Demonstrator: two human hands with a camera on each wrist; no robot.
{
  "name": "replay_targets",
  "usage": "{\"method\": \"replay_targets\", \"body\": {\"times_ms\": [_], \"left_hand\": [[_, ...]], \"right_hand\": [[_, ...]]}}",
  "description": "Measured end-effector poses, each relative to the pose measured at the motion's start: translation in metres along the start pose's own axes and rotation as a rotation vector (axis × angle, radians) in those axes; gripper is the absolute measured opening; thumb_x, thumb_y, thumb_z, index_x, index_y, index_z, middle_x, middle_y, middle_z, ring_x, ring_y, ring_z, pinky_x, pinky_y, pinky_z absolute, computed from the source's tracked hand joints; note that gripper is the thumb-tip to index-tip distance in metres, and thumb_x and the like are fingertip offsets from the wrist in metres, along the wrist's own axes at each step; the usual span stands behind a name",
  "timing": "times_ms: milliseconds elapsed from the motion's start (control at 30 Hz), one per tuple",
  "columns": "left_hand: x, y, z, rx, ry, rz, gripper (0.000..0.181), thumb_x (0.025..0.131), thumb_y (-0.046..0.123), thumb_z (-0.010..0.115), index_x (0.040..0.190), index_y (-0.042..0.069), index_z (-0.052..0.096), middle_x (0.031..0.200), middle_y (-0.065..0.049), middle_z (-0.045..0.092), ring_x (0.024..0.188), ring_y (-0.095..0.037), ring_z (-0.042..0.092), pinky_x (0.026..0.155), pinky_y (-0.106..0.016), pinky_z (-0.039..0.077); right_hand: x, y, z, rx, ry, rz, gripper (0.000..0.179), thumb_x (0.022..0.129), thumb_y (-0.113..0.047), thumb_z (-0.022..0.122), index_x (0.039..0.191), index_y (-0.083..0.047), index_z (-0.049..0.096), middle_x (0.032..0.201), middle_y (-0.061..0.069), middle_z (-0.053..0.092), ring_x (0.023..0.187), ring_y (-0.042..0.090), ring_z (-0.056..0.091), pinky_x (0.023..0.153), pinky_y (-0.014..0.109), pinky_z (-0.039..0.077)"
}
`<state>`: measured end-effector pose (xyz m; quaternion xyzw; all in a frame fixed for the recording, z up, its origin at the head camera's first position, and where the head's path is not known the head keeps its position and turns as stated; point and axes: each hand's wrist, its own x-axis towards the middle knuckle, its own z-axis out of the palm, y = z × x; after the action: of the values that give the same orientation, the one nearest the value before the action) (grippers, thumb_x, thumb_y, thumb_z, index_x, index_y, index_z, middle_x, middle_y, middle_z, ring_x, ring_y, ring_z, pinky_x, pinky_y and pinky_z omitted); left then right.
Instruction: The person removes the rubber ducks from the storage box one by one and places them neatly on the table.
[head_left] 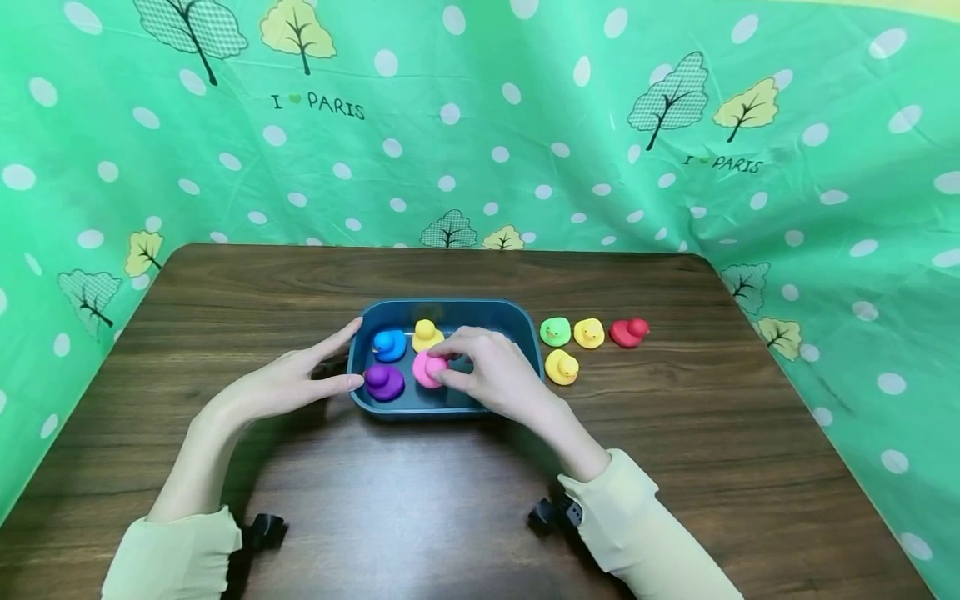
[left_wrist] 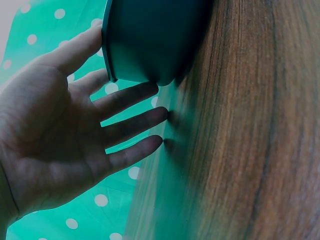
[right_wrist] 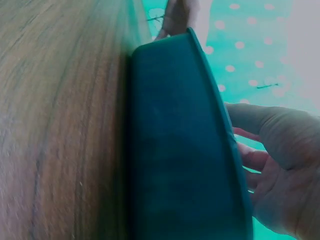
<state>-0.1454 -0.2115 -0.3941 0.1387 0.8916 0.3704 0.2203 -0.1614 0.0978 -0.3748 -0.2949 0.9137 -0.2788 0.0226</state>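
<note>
- Work low over the brown wooden table (head_left: 412, 500), visible in all three views.
- Steady the blue tray (head_left: 442, 413) flat on it. Look to the wrist views for outer walls, to the head view alone for contents.
- Brace the tray's left end lightly with the left hand (head_left: 296, 379), with fingers apart and clamped on nothing. See, from the left wrist, lower fingers fanned toward the tabletop, largely hidden from the head.
- Guide with the right hand (head_left: 487, 367), with thumb and fingertip clamped on the pink duck (head_left: 426, 369). Cannot tell the pinch from the right wrist, with tray wall before the fingertips.
- Find the pink duck inside the tray, between right hand and purple duck (head_left: 386, 383), near the inner yellow duck (head_left: 427, 335) and blue duck (head_left: 390, 346). Probably best to seat it gently, without nudging neighbours.
- Spot, only from the head, the green duck (head_left: 556, 332), loose yellow pair (head_left: 588, 333) and red duck (head_left: 629, 332) outside.
</note>
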Motion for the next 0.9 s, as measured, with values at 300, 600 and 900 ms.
{"method": "replay_targets", "body": {"times_ms": [300,600,900], "left_hand": [[0.0,0.002,-0.002,-0.025,-0.009,-0.018,0.086,0.099,0.061,0.057,0.164,0.046,0.003,0.175,-0.01,0.012,0.159,-0.046,0.015,0.12,-0.072,0.027],[0.0,0.001,-0.001,-0.033,-0.013,-0.005,0.085,0.1,0.059,0.057,0.163,0.046,0.003,0.175,-0.01,0.012,0.159,-0.046,0.015,0.119,-0.073,0.027],[0.001,-0.002,0.001,-0.016,-0.006,-0.01,0.085,0.099,0.062,0.056,0.163,0.048,0.002,0.175,-0.009,0.012,0.159,-0.045,0.016,0.119,-0.072,0.027]], "right_hand": [[-0.007,0.004,-0.011,0.047,0.057,-0.001,0.027,0.091,-0.025,0.081,0.117,-0.018,0.079,0.111,-0.002,0.077,0.102,0.016,0.069,0.087,0.038,0.06],[-0.011,0.006,-0.017,0.051,0.102,-0.013,0.026,0.091,-0.026,0.081,0.115,-0.018,0.08,0.106,-0.003,0.076,0.099,0.015,0.067,0.085,0.036,0.06],[-0.017,0.01,-0.029,0.084,0.132,0.014,0.028,0.09,-0.026,0.082,0.116,-0.016,0.079,0.104,-0.001,0.076,0.098,0.02,0.068,0.086,0.044,0.06]]}}
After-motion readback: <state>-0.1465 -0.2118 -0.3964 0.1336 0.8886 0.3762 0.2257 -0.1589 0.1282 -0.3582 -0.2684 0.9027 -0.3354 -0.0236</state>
